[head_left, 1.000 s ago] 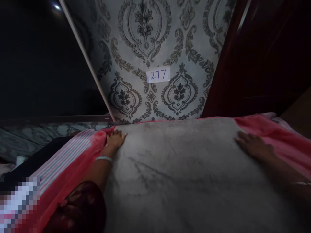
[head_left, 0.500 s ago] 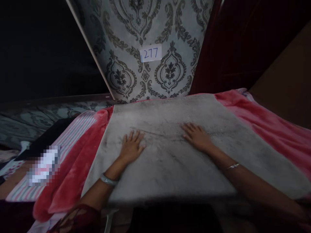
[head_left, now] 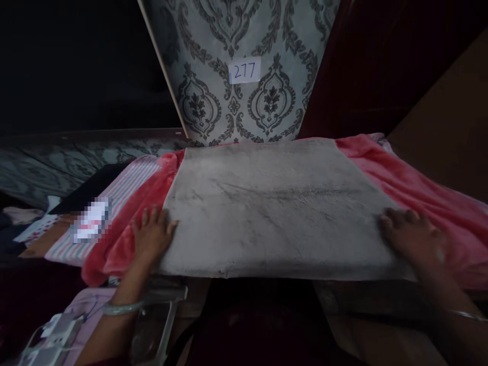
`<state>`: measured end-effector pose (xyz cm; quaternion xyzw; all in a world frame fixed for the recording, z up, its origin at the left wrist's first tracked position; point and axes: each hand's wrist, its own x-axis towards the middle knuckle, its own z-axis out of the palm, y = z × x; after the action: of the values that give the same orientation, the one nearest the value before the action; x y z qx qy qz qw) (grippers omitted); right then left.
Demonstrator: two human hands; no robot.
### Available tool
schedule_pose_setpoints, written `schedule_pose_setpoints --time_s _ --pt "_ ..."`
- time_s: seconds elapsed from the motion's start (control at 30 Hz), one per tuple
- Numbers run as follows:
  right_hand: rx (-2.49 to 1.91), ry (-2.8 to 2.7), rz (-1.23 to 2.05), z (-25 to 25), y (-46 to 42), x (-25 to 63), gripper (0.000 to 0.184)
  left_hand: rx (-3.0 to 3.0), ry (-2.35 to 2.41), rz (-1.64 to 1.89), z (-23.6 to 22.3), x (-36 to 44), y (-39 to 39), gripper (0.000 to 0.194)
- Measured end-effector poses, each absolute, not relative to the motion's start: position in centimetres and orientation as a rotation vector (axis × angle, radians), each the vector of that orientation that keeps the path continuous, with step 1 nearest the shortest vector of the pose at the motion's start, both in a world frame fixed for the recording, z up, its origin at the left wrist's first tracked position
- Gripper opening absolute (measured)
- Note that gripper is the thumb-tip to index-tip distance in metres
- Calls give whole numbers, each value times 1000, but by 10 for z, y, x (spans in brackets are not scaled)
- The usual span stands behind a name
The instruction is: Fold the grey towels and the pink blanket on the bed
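Note:
A grey plush cloth point(head_left: 274, 203) lies spread flat over a pink blanket point(head_left: 412, 178) on a raised surface. My left hand point(head_left: 152, 236) rests at the cloth's near left corner, fingers spread, partly on the pink blanket. Over at the near right corner, my right hand point(head_left: 412, 234) lies on the cloth's edge with its fingers curled down a little. A bangle shows on each wrist. Neither hand lifts anything.
A damask-patterned wall panel point(head_left: 244, 101) with a paper label reading 277 point(head_left: 244, 70) stands behind the cloth. Striped fabric point(head_left: 125, 183) lies left of the blanket. A clear plastic item point(head_left: 160, 315) and pale cloth with cables point(head_left: 64, 325) sit low left. Dark furniture stands at right.
Both hands slid from the middle of the grey cloth outward and toward me, ending at its near corners. The view has pulled back and shifted slightly.

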<state>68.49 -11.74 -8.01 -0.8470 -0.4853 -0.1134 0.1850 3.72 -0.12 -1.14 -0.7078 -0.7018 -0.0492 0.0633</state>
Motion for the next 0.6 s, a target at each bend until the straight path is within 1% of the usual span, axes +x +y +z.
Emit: schedule_pose_setpoints --time_s 0.07,0.13,0.2,0.3,0.4,0.6 --pt "-2256 -1536 -353 -65 -104 611 56 -2313 -1942 -168 -6 79 -17 55" --pt "-2017 -1856 -242 -57 -92 528 51 -2542 -1710 -171 -9 128 -34 54" --pt "-1843 -2121 -129 -55 -86 455 52 -2711 -1498 -188 -18 172 -50 58" --pt "-1729 -2307 -17 -62 -88 396 54 -2767 -1451 -202 -37 203 -65 59" --pt "-1808 -2259 -21 -70 -97 411 54 -2650 -1616 -192 -46 180 -67 59" --pt "-2261 -1743 -238 -88 -144 555 57 -2138 -2069 -131 -41 54 -64 60"
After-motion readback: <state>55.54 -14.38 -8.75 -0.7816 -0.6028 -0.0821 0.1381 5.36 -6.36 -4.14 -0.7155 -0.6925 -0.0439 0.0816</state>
